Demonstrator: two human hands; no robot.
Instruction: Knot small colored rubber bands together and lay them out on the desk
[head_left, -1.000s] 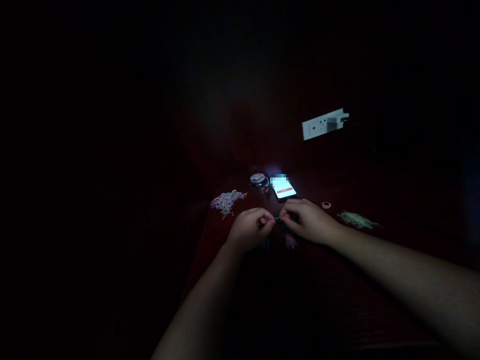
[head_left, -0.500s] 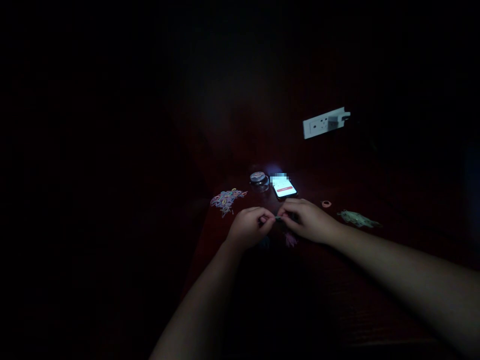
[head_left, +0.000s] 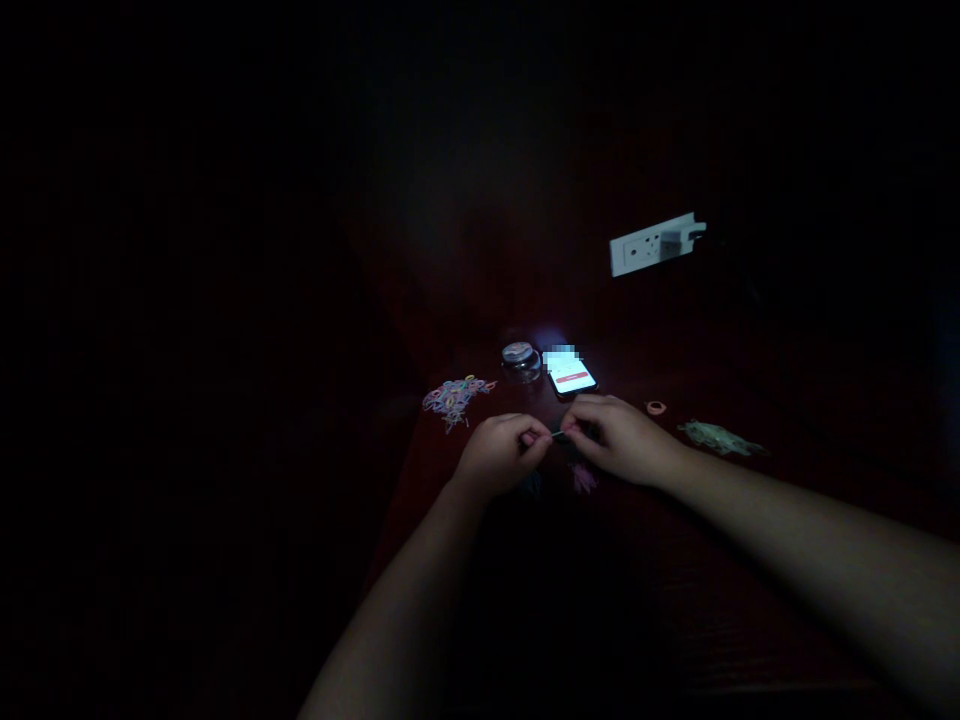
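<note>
My left hand [head_left: 504, 452] and my right hand [head_left: 616, 438] face each other over the dark red table, fingertips pinched. Between them they hold a small, pale greenish rubber band [head_left: 557, 434], drawn out into a thin line; both its ends are hidden in the fingers. Just below lie a small pile of pink-purple bands [head_left: 583, 478] and a dim bluish pile [head_left: 531, 484], partly in shadow. Left of my left hand is a heap of mixed coloured rubber bands [head_left: 456, 398].
Behind my hands stand a lidded clear jar [head_left: 520, 364] and a lit phone [head_left: 571, 378]. To the right lie an orange-pink band bundle [head_left: 656, 408] and a pale yellow-green pile [head_left: 720, 437]. A white socket panel [head_left: 645, 250] with a plug is on the wall.
My right hand has shifted slightly away from my left, and the band between them looks longer and thinner. The whole view has moved a little.
</note>
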